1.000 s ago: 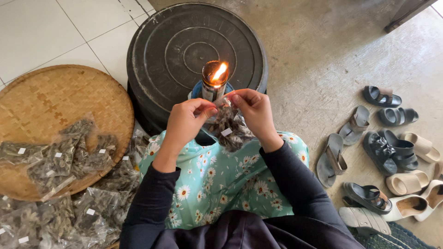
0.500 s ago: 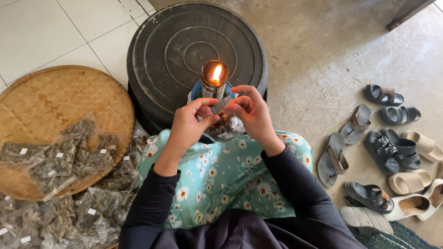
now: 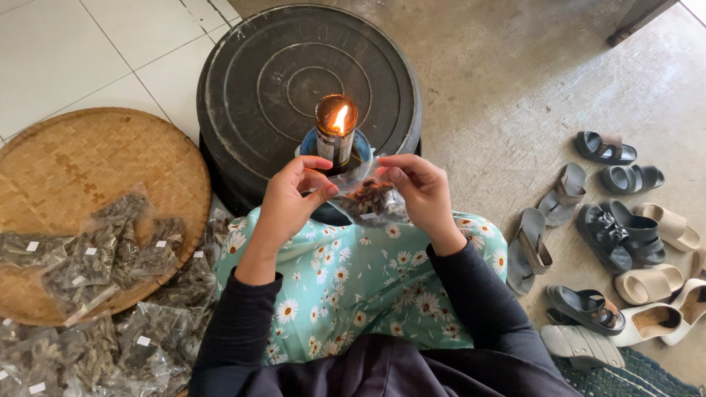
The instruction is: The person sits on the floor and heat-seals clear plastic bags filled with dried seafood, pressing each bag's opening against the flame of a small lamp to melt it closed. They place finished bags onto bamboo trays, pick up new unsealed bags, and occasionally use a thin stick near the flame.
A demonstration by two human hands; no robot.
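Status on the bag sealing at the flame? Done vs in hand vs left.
Done: a pile of filled clear bags on the woven tray. In hand: left hand and right hand hold one small filled bag beside the lit lamp. Left: no unfilled stock visible, so remaining count unclear.

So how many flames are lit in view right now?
1 flame, atop the bottle lamp on the black tub, beyond the small clear bag pinched by the left hand and right hand. No other shows.

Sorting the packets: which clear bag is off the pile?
The small clear bag pinched between left hand and right hand, near the flame.
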